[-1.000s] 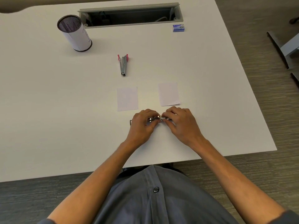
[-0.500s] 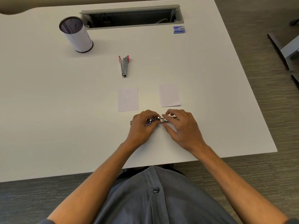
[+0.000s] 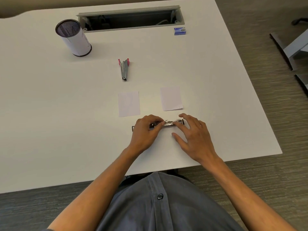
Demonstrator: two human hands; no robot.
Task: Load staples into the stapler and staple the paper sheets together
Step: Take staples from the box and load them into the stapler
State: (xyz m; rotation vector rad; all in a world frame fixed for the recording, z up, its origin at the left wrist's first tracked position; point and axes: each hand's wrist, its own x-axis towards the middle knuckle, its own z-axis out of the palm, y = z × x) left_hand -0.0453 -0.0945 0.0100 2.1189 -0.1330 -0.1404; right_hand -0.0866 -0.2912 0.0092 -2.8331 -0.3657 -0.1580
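A metal stapler lies opened flat on the white table, its shiny staple channel facing up. My left hand grips its left part, fingers curled over the channel. My right hand hovers just right of it with fingers spread and relaxed, holding nothing; whether a fingertip touches the stapler's right end I cannot tell. Two small white paper sheets lie apart beyond the hands: the left sheet and the right sheet. A small blue staple box sits far back right.
A grey staple remover with pink grips lies at mid-table. A mesh pen cup stands back left. An open cable tray slot runs along the far edge. The table's right edge drops to carpet.
My right hand has let go of the stapler and pulled back to the right, its fingers spreading. The stapler's shiny right half is now uncovered. My left hand stays put.
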